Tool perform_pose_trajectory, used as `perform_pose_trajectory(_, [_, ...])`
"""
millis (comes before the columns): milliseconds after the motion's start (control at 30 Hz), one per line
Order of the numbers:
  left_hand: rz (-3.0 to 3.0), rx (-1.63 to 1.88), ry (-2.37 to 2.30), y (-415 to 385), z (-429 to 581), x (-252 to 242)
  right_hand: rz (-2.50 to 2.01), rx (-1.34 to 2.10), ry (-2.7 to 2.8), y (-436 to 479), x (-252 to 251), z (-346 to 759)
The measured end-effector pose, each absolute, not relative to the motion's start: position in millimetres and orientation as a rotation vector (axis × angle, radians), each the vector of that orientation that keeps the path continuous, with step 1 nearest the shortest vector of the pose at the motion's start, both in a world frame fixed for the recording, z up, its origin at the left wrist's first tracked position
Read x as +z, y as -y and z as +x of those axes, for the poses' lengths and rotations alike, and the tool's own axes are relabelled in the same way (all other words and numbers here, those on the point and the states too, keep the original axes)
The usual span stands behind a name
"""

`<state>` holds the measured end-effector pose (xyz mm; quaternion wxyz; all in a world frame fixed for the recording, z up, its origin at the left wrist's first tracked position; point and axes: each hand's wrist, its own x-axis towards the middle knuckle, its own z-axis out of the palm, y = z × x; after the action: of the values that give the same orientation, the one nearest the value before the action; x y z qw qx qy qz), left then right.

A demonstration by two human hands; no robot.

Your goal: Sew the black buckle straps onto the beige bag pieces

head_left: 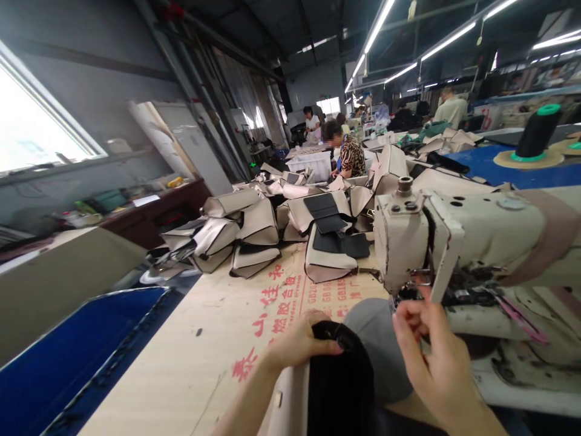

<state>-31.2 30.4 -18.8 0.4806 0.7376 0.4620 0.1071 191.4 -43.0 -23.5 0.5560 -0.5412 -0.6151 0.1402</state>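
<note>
My left hand (302, 344) is closed on the edge of a black and beige bag (341, 384), its thumb pressed on the black rim. The bag stands at the front edge of the plywood table, its lower part cut off by the frame. To the right, my right hand (438, 351) is raised beside the needle area of a white sewing machine (408, 236). Its fingers are curled together near the presser foot; whatever is between them, if anything, is too small to tell. A grey rounded surface (381, 345) lies between my hands.
Several beige bags with black edging (258, 221) are heaped along the back of the plywood table (181, 357). A black thread cone (540, 133) stands at the right rear. A blue-lined bin (91, 357) is at left. A person in a patterned top (351, 154) sits beyond the heap.
</note>
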Motion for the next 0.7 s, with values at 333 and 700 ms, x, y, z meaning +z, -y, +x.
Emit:
perform_pose_trajectory(333, [1.741, 0.248, -1.067, -38, -15, -36, -1.154, -0.347, 1.942, 19, -23, 209])
perform_pose_trajectory(700, [2.154, 0.007, -1.472, 40, -67, 24, -0.899, -0.446, 2.136, 63, -40, 212])
